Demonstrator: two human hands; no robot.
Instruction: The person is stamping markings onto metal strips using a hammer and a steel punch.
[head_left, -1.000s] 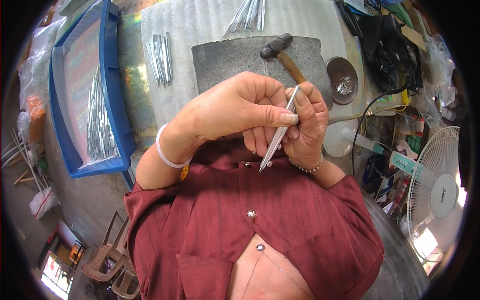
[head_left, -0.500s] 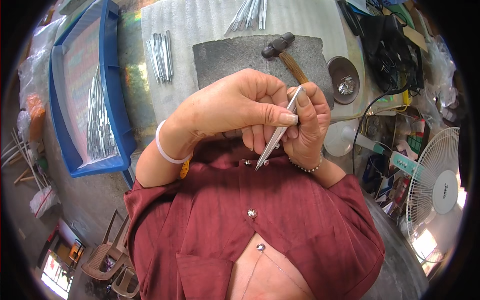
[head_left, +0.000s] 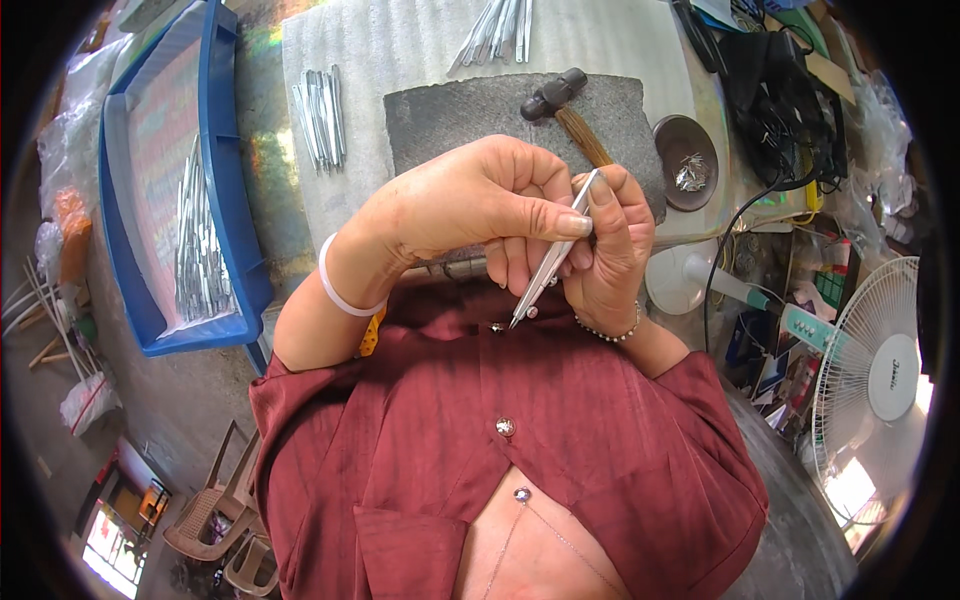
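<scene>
A slim silver metal piece [head_left: 548, 275], pointed at its lower end and with a small round stud on its side, slants between my hands in front of my chest. My left hand [head_left: 490, 200] pinches it with the thumb laid along its upper part. My right hand [head_left: 618, 225] grips the same piece near its top, thumb up and fingers curled. The fingertips hide what lies between them at the upper end. Just beyond my hands, a hammer [head_left: 553, 93] with a wooden handle rests on a dark grey stone slab [head_left: 440, 120].
Left stands a blue tray [head_left: 225, 150] with many thin metal strips [head_left: 203, 250]. More strips [head_left: 320, 120] lie on the white foam sheet [head_left: 370, 50], and another bundle [head_left: 497, 30] lies farther back. A brown bowl [head_left: 685, 135] holds small metal bits. A white fan [head_left: 890, 385] stands at right.
Both hands have shifted very slightly left and up with the metal piece between them. The grip looks the same.
</scene>
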